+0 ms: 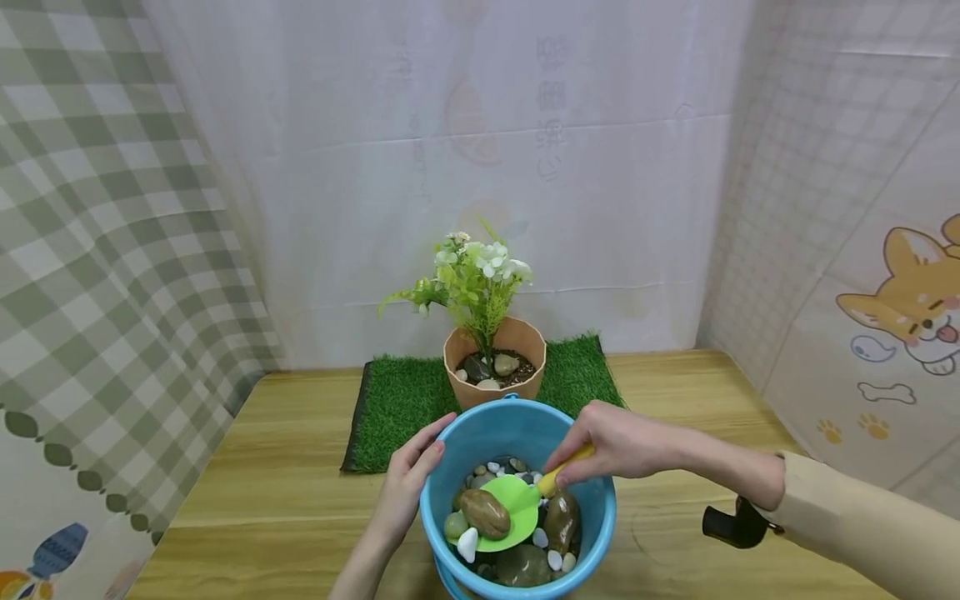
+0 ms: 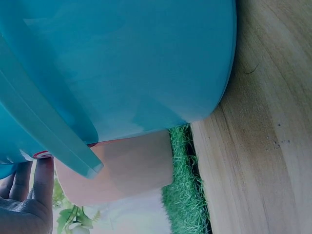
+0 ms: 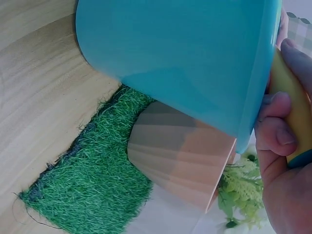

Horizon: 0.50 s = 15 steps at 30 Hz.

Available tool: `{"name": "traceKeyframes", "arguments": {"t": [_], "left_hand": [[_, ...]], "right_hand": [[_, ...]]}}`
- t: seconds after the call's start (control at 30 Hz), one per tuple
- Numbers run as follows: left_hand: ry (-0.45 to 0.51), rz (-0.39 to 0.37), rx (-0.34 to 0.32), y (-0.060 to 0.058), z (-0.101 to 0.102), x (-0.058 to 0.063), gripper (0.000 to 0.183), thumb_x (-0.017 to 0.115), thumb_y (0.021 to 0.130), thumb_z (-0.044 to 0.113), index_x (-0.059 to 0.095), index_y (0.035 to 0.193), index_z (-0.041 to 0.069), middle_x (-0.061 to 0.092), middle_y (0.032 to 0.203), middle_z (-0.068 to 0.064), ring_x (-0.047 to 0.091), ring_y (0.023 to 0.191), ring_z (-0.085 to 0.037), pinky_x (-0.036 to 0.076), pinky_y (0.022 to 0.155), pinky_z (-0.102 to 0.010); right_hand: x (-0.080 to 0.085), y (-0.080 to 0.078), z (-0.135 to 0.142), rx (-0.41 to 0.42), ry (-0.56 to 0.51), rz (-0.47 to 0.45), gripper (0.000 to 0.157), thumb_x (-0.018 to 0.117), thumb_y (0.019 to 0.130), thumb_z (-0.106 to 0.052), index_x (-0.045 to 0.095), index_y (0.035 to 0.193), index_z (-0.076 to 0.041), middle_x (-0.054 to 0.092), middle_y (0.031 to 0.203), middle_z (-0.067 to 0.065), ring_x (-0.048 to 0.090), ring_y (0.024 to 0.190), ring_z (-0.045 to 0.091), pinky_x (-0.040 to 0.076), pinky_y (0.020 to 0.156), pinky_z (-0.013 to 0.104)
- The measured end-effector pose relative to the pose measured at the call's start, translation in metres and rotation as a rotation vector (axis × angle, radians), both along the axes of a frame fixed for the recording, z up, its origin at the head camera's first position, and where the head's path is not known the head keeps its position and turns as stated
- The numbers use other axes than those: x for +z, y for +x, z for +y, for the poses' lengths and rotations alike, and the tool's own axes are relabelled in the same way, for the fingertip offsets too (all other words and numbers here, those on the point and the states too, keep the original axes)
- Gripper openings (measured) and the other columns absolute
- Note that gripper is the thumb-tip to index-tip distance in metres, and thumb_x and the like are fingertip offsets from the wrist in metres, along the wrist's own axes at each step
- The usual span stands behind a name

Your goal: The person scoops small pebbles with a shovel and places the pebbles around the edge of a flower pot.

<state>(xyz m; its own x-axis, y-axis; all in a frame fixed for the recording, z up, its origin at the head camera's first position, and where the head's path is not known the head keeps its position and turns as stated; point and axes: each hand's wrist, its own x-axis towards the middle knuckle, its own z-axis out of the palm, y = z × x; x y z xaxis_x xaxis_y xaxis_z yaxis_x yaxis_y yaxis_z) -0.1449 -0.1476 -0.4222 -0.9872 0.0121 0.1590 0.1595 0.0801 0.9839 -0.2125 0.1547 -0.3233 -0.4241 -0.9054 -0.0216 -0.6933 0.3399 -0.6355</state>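
Observation:
A blue bucket [image 1: 602, 533] stands on the table with wet pebbles and larger stones inside. My right hand [image 1: 611, 442] reaches over its right rim and grips the yellow handle [image 3: 291, 109] of a toy shovel. The shovel's lime-green blade [image 1: 517, 500] is down in the bucket, bearing a brown stone [image 1: 485, 512]. Beside the blade lie a white pebble [image 1: 467, 544] and another brown stone [image 1: 561, 521]. My left hand [image 1: 405, 479] rests against the bucket's left side, with fairly straight fingers [image 2: 43, 183] touching it just under the rim.
Behind the bucket, a terracotta-coloured pot [image 1: 536, 342] with white flowers [image 1: 487, 260] and stones stands on a green turf mat [image 1: 397, 408]. The bucket's handle [image 2: 48, 117] hangs down its left side. Cloth walls [image 1: 337, 208] enclose the wooden table [image 1: 300, 492].

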Motion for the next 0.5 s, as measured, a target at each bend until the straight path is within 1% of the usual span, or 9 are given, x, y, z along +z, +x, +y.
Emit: {"name": "traceKeyframes", "arguments": {"t": [0.13, 0.33, 0.5], "left_hand": [[0.001, 0.001, -0.004, 0.000, 0.000, 0.000, 0.045, 0.049, 0.111, 0.022, 0.055, 0.151, 0.004, 0.062, 0.149, -0.023, 0.063, 0.134, -0.042, 0.062, 0.101, -0.043], [0.005, 0.002, -0.008, 0.000, 0.000, 0.000, 0.045, 0.049, 0.111, 0.022, 0.054, 0.152, 0.003, 0.061, 0.150, -0.023, 0.063, 0.135, -0.043, 0.063, 0.101, -0.043], [0.003, 0.000, -0.003, 0.000, 0.000, 0.001, 0.046, 0.049, 0.111, 0.023, 0.054, 0.152, 0.003, 0.060, 0.150, -0.024, 0.063, 0.134, -0.043, 0.063, 0.099, -0.041]], "right_hand": [[0.002, 0.001, 0.004, -0.021, -0.018, -0.026, 0.022, 0.074, 0.099, -0.029, 0.084, 0.112, -0.015, 0.084, 0.098, -0.003, 0.048, 0.064, -0.011, 0.040, 0.054, 0.011], [0.007, 0.001, 0.010, -0.056, -0.044, -0.057, 0.023, 0.074, 0.099, -0.028, 0.083, 0.113, -0.012, 0.084, 0.099, 0.000, 0.055, 0.067, -0.010, 0.047, 0.057, 0.013], [0.011, 0.000, 0.018, -0.108, -0.048, -0.095, 0.024, 0.074, 0.098, -0.025, 0.083, 0.114, -0.009, 0.084, 0.098, 0.006, 0.047, 0.063, -0.008, 0.040, 0.054, 0.012]]}}
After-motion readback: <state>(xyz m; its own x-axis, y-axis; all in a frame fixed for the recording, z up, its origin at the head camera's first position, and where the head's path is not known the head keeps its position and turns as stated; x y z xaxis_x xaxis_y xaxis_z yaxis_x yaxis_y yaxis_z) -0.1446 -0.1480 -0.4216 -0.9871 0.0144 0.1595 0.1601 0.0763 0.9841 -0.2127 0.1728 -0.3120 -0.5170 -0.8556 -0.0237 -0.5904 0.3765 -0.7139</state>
